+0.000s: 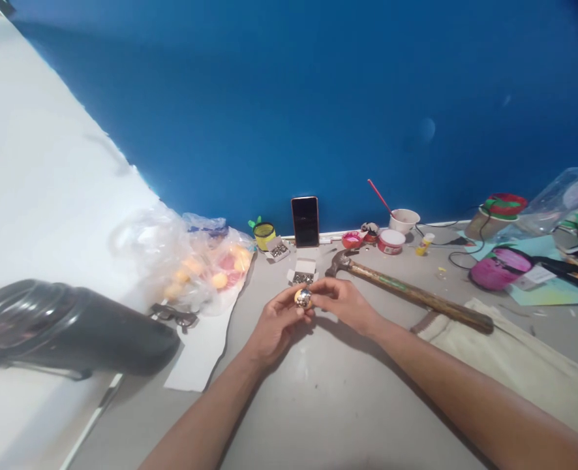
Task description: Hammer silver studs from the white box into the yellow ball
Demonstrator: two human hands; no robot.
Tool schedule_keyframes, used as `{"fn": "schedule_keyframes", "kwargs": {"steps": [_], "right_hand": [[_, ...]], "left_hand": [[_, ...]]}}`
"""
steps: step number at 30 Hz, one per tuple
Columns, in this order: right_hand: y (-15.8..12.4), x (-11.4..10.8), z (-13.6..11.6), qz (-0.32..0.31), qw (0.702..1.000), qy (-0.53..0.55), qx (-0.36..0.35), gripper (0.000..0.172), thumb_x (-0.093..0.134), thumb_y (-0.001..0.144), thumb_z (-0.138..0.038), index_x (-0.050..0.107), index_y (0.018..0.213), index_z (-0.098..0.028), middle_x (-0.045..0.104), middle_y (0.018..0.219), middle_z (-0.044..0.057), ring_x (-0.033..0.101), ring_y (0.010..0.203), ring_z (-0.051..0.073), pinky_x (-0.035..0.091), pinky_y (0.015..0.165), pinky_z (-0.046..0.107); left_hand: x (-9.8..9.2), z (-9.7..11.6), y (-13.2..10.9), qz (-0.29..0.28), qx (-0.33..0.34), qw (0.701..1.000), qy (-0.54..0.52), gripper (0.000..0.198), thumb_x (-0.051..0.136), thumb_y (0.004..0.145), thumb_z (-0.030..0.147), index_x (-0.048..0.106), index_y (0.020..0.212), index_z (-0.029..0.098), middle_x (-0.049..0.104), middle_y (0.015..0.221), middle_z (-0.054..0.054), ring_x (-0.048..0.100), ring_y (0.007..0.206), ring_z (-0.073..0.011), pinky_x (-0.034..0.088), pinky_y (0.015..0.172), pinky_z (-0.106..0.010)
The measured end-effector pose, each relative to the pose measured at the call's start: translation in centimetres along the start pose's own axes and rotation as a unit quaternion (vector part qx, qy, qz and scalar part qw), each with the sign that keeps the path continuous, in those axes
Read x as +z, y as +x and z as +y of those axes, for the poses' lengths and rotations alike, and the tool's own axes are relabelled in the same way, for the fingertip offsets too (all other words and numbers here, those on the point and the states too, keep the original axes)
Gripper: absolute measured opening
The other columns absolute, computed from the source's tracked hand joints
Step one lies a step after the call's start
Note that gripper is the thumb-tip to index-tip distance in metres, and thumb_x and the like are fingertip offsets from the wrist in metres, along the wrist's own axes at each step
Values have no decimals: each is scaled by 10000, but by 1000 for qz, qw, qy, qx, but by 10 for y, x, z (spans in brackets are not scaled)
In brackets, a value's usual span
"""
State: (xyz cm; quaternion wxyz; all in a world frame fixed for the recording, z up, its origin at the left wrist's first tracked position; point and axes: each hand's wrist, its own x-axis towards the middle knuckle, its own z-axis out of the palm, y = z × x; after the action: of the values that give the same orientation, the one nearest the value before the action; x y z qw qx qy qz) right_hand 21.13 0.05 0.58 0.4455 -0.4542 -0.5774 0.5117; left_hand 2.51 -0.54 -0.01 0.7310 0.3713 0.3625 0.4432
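Note:
Above the grey table, a small yellow ball [303, 299] partly covered with shiny silver tacks is held between my two hands. My left hand [280, 321] is closed round its left side and underside. From the right, the fingertips of my right hand [345, 303] are closed against the ball; whether they also pinch a tack is too small to tell. Just beyond my fingers stands an open white box [304, 269] of silver tacks. Behind it to the left is another small box [276, 249] with similar metal pieces.
A claw hammer [416, 292] lies right of my hands, its handle over a beige cloth [509, 365]. A phone [305, 222] leans on the blue wall. Plastic bags [215, 261] with yellow balls lie left, near a dark cylinder [83, 329]. A paper cup [405, 220] stands behind.

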Motion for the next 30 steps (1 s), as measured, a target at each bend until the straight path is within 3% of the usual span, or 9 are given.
{"fn": "schedule_keyframes", "kwargs": {"steps": [3,7,10,13,18,21,26,30], "right_hand": [[-4,3,-3,-7,997,-80,-24,287,751,769,-263,740,1048,-198,762,1045,51,692,956,219,522,814,332],[-5,6,-2,4,990,-132,-47,328,752,785,-252,725,1110,-219,750,1090,45,675,1026,226,509,826,326],[-4,5,0,3,982,-167,-85,206,729,834,-234,748,1039,-215,756,1029,46,678,976,220,506,861,337],[-4,3,4,-5,964,-221,-145,95,687,894,-225,766,945,-222,766,1060,57,663,1043,239,485,954,376],[-3,3,12,6,955,-241,-173,249,665,931,-268,752,1164,-245,749,1241,69,641,1150,258,467,1024,416],[-3,3,13,-4,956,-244,-165,268,649,930,-260,753,1176,-251,755,1223,63,648,1141,255,476,1011,408],[2,-4,11,23,964,-250,-84,401,695,865,-285,720,1260,-217,765,1189,82,702,1033,247,518,893,358],[8,-21,3,83,950,-297,-41,196,612,912,-274,788,989,-231,801,940,20,710,857,202,476,772,297]], "left_hand": [[-2,1,1,2,7,1000,-20,521,913,693,238,751,1186,196,735,996,-65,672,782,-141,530,758,-292],[-3,2,1,-11,12,1000,-21,515,896,736,257,736,1223,212,747,1048,-80,680,854,-155,527,805,-295],[-3,1,1,-23,13,1000,-11,481,895,742,271,752,1195,196,758,1049,-92,681,844,-159,533,831,-314],[-3,1,1,-15,20,1000,2,474,910,716,264,772,1164,193,767,1066,-95,689,866,-172,540,867,-342],[-5,-2,3,-3,40,999,19,516,923,681,243,778,1174,197,773,1140,-109,707,973,-228,535,927,-386],[-6,-4,4,-2,48,998,31,514,926,672,239,779,1162,186,774,1141,-113,710,976,-236,542,911,-381],[-9,3,7,57,77,995,24,479,916,700,281,742,1134,173,773,962,-71,700,755,-164,558,747,-314],[-16,10,11,92,101,990,-24,519,901,728,350,678,1164,177,772,980,-78,694,722,-145,551,705,-284]]}}
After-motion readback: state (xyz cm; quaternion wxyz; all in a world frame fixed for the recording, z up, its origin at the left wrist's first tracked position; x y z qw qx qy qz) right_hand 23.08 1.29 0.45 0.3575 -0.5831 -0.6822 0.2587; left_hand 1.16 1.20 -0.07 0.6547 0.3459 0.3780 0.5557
